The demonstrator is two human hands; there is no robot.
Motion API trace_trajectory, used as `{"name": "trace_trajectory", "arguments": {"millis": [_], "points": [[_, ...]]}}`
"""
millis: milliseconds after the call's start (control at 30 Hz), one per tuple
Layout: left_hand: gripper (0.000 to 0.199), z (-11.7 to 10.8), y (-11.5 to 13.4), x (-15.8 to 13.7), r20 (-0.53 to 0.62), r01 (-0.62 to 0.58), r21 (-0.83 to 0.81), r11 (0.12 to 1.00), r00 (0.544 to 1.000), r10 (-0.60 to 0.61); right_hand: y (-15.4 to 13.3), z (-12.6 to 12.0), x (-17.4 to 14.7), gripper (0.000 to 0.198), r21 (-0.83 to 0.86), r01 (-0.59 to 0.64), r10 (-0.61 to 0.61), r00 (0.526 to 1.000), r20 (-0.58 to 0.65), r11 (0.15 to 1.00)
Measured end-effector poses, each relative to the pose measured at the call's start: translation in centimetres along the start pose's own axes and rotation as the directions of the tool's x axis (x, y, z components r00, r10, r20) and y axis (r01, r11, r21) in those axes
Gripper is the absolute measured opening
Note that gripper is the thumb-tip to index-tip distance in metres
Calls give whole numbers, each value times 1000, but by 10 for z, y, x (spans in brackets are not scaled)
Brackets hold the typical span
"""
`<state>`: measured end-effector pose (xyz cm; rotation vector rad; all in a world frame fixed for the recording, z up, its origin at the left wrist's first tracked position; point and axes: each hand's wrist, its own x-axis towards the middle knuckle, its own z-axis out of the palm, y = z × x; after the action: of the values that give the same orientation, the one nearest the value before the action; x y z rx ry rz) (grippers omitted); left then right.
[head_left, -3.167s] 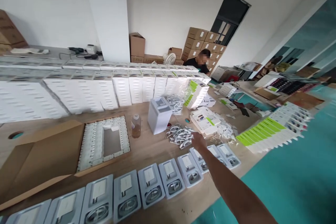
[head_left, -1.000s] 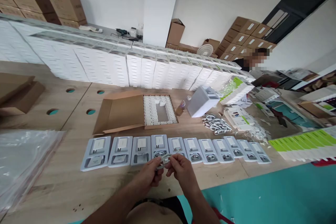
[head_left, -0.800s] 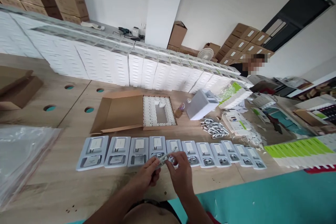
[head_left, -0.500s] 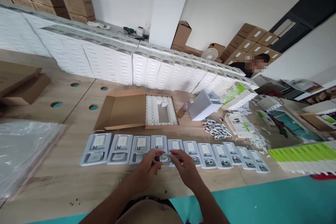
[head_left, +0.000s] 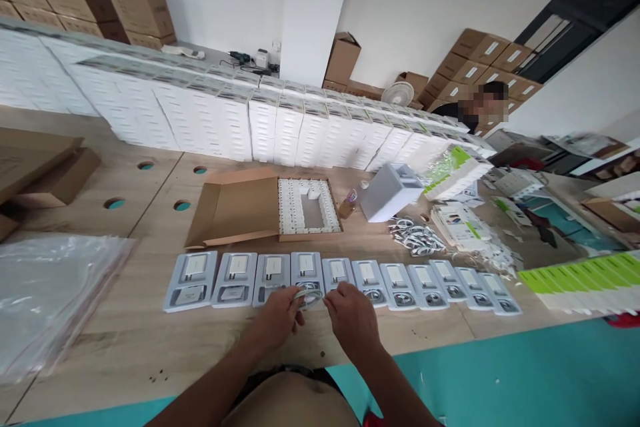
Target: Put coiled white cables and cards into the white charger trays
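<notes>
Between my hands is a coiled white-grey cable, held above the row of trays. My left hand is closed on the coil's left side between thumb and fingers. At the coil's right edge, my right hand is pinched shut; what its fingertips hold is too small to make out. Behind them runs a row of pale plastic trays, each with a white charger in its upper compartment. Trays on the right also hold coiled cables; the leftmost two show a white piece in the lower compartment.
An open carton of white chargers lies behind the trays. Loose cables are heaped at the right, near a stack of pale trays. White boxes line the back. Plastic bags lie left. A person is at back right.
My right hand has turned and its fingers have drawn together at the coil's right edge. My left hand keeps hold of the cable. The view has shifted slightly.
</notes>
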<state>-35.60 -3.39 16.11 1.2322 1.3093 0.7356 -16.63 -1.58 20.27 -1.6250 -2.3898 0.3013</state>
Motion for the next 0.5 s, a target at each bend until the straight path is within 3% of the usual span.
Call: {"name": "trace_trajectory", "arguments": {"millis": [100, 200, 267, 300, 400, 500], "points": [[31, 3, -1, -1, -62, -34, 102, 994, 997, 40, -8, 7, -2, 14, 302, -183, 158, 982, 105, 936], [32, 6, -2, -3, -64, -46, 97, 994, 997, 52, -12, 25, -2, 23, 695, -346, 261, 937, 231, 630], [34, 8, -2, -5, -55, -48, 86, 995, 997, 53, -13, 38, -2, 31, 821, -389, 313, 910, 271, 418], [35, 9, -3, -6, -50, -46, 83, 995, 997, 51, -14, 43, -2, 34, 849, -393, 335, 900, 277, 354], [38, 10, -4, -9, -49, -43, 79, 996, 998, 47, -18, 48, -4, 41, 871, -377, 372, 893, 252, 316], [39, 11, -7, -9, -45, -37, 50, 998, 998, 40, -23, 40, -6, 38, 846, -309, 349, 924, 158, 434]]}}
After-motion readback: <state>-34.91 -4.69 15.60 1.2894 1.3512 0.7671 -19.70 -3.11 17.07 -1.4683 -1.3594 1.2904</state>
